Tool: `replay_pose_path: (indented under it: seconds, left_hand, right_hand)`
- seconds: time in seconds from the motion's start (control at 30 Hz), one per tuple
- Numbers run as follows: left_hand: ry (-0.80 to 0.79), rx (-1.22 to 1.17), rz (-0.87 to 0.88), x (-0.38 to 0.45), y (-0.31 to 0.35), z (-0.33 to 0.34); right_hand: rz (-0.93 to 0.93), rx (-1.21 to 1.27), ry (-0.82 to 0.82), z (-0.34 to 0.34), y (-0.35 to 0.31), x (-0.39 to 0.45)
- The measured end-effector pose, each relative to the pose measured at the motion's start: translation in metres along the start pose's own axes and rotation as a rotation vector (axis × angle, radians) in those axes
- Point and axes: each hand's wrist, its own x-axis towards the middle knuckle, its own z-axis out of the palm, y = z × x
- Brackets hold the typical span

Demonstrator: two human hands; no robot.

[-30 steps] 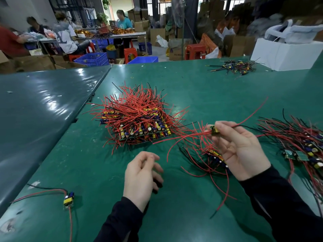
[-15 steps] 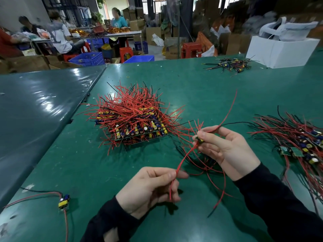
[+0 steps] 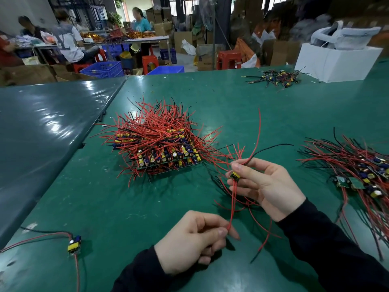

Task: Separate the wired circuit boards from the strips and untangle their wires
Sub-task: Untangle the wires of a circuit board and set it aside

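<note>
The green worktop [image 3: 210,98] carries nearly all the work not yet done. Its biggest load is the central pile of boards [image 3: 162,144], a stack of strips bristling with red and black wires, apparently still unbroken; judging by its bulk, most of the job lies ahead. To the right of that pile, at the worktop's edge, lies a looser heap of wired boards [image 3: 357,171], which looks like separated pieces, though I cannot tell how well their leads are sorted. Beyond the pile and to its right sits a small far cluster [image 3: 275,77] of wires and parts. Nearer than the pile and to its left rests a single finished board [image 3: 74,245], its leads laid out clear.

Just right of the pile, the right hand [image 3: 265,186] holds one small board [image 3: 235,175] pinched between thumb and fingers, raised above a tangle of wires [image 3: 237,197]. Nearer than the pile, the left hand [image 3: 189,241] has its fingers curled, pinching the low end of that board's red wire [image 3: 231,205], which runs taut between the two hands. This one is partway freed.
</note>
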Motion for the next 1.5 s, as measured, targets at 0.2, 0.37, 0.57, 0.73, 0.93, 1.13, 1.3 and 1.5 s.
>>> replay_pose_path:
  seconds: [0.2, 0.37, 0.57, 0.73, 0.93, 1.13, 1.3, 1.5]
  left_hand:
    - [0.222, 0.261, 0.158, 0.001, -0.005, 0.004]
    - [0.412, 0.509, 0.302, 0.002, -0.010, 0.001]
    - [0.510, 0.756, 0.419, 0.003, -0.011, -0.001]
    - [0.541, 0.392, 0.260, 0.004, -0.005, 0.003]
    - [0.616, 0.816, 0.413, 0.002, -0.005, -0.004]
    - [0.492, 0.611, 0.300, 0.001, -0.003, 0.000]
    - [0.335, 0.527, 0.342, -0.002, 0.002, 0.001]
    - [0.159, 0.334, 0.162, -0.005, 0.003, -0.001]
  right_hand:
    - [-0.081, -0.013, 0.091, -0.007, -0.004, 0.003]
    - [-0.090, 0.012, 0.099, -0.006, -0.005, 0.003]
    - [-0.129, 0.027, 0.117, -0.008, -0.007, 0.003]
    - [-0.151, 0.014, 0.139, -0.008, -0.007, 0.003]
    - [-0.180, 0.019, 0.188, -0.012, -0.011, 0.005]
    - [-0.147, 0.052, 0.194, -0.014, -0.011, 0.007]
    - [-0.109, 0.158, 0.186, -0.016, -0.013, 0.009]
    - [-0.061, 0.193, 0.144, -0.017, -0.011, 0.011]
